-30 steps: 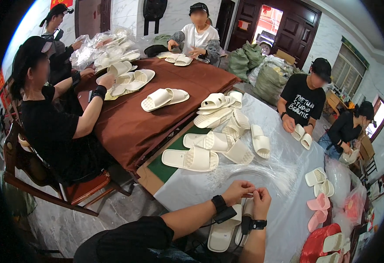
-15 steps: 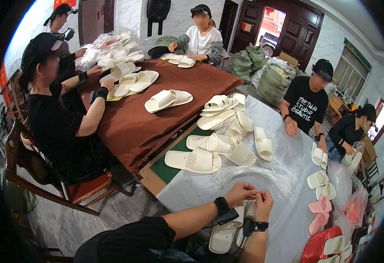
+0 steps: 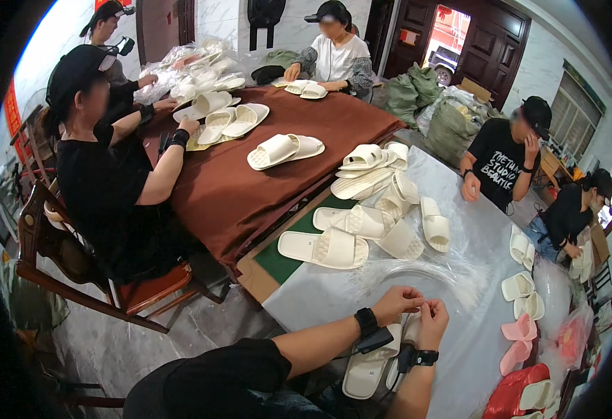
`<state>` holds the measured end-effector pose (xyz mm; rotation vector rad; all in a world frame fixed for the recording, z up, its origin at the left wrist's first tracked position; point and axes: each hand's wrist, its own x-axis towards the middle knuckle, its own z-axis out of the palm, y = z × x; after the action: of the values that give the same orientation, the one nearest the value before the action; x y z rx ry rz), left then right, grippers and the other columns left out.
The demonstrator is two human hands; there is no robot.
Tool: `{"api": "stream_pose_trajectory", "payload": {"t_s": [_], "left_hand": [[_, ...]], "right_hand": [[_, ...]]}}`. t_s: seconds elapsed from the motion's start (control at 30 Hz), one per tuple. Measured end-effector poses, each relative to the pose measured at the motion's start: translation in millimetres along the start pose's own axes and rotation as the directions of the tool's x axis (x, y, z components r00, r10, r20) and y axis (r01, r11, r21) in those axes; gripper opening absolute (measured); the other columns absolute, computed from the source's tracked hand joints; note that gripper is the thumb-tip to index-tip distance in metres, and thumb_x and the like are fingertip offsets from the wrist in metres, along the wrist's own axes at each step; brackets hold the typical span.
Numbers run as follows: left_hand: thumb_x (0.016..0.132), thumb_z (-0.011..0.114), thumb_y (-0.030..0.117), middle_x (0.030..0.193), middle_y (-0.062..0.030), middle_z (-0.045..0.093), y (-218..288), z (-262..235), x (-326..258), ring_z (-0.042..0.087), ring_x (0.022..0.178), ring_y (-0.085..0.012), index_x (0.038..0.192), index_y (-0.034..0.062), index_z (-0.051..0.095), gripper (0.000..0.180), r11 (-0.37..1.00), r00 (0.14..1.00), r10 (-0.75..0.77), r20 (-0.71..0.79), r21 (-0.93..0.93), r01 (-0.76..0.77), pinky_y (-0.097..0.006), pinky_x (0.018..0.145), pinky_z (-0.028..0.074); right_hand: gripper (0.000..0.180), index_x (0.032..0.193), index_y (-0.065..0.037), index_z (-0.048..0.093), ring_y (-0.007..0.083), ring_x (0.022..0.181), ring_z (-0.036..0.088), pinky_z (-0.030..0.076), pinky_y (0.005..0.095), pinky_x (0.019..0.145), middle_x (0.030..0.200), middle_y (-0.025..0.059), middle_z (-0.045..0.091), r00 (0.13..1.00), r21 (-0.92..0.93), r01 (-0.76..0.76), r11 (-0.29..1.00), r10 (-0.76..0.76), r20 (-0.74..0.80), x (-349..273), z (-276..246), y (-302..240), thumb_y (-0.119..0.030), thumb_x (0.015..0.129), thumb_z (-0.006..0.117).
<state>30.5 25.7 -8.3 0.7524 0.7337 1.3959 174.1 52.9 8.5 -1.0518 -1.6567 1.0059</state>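
Observation:
Close together at the near side of the grey-white table, my left hand [image 3: 398, 303] and my right hand [image 3: 432, 324] have their fingertips pinched, almost touching. Whatever lies between the fingers is too small to make out. Below them is a pair of cream slippers [image 3: 364, 377], partly covered by my wrists and the dark devices strapped there. Just beyond my hands, a bundle of thin clear strands [image 3: 452, 279] curves across the table. Farther off lies a loose group of cream slippers [image 3: 341, 248], with a single slipper [image 3: 435, 225] to its right.
A brown-covered table [image 3: 212, 199] adjoins at the far left, bearing more slippers. Two cream pairs, pink slippers [image 3: 517, 342] and a red bag [image 3: 512, 398] line the right edge. Several people work around the tables. A wooden chair [image 3: 121, 279] stands left; bulging sacks [image 3: 452, 129] sit behind.
The view has shifted slightly, moving the scene rightward. My hands keep their pinch over the slippers. The person across at the right has raised one hand to the face.

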Motion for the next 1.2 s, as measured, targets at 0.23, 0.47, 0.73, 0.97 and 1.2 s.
{"api": "stream_pose_trajectory", "payload": {"t_s": [0.23, 0.47, 0.73, 0.97, 1.2], "left_hand": [[0.09, 0.064, 0.017, 0.088, 0.0007, 0.061, 0, -2, 0, 0.058, 0.081, -0.0095, 0.093, 0.006, 0.063, 0.012, 0.999, 0.997, -0.027, -0.077, -0.028, 0.025, -0.026, 0.075, 0.051], [0.089, 0.065, 0.016, 0.09, -0.0001, 0.062, -7, -6, 2, 0.059, 0.085, -0.0102, 0.092, 0.006, 0.063, 0.011, 0.995, 0.997, -0.009, -0.081, -0.096, 0.001, -0.026, 0.078, 0.051], [0.089, 0.066, 0.016, 0.094, -0.0036, 0.063, 0, -5, 0, 0.06, 0.086, -0.0119, 0.097, 0.0029, 0.062, 0.016, 0.993, 0.994, -0.066, -0.085, -0.102, 0.057, -0.026, 0.081, 0.05], [0.087, 0.069, 0.015, 0.092, -0.0046, 0.063, 2, -6, 1, 0.06, 0.084, -0.0119, 0.096, 0.0, 0.062, 0.018, 0.993, 0.994, -0.103, -0.019, -0.062, 0.102, -0.026, 0.079, 0.051], [0.087, 0.069, 0.017, 0.095, -0.0052, 0.063, -1, -6, 1, 0.061, 0.086, -0.0129, 0.099, -0.0003, 0.061, 0.022, 0.996, 0.997, -0.077, 0.029, -0.052, 0.078, -0.026, 0.081, 0.052]], "right_hand": [[0.007, 0.082, -0.001, 0.056, 0.0063, 0.067, 0.049, 0.04, 0.022, 0.06, 0.074, -0.0005, 0.056, 0.998, -0.019, 0.024, 1.0, -0.023, 0.059, 1, 4, -4, -0.005, 0.088, 0.06], [0.009, 0.083, 0.002, 0.057, 0.0122, 0.067, 0.052, 0.044, 0.027, 0.063, 0.072, 0.0055, 0.06, 0.999, -0.017, 0.037, 0.999, -0.036, 0.041, -2, 5, -13, -0.006, 0.085, 0.062], [0.008, 0.083, 0.002, 0.056, 0.0114, 0.066, 0.05, 0.043, 0.0273, 0.062, 0.07, 0.0046, 0.058, 0.999, -0.021, 0.025, 0.999, -0.025, 0.032, -3, 3, -15, -0.004, 0.084, 0.06], [0.007, 0.082, 0.002, 0.056, 0.0111, 0.065, 0.05, 0.043, 0.0267, 0.061, 0.07, 0.0041, 0.057, 1.0, 0.007, 0.006, 1.0, -0.006, 0.014, -3, 2, -12, -0.003, 0.084, 0.06], [0.008, 0.082, 0.001, 0.056, 0.0105, 0.064, 0.049, 0.042, 0.0262, 0.06, 0.07, 0.0033, 0.057, 0.999, -0.002, 0.033, 0.999, -0.033, 0.007, -3, 3, -11, -0.005, 0.083, 0.061]]}}
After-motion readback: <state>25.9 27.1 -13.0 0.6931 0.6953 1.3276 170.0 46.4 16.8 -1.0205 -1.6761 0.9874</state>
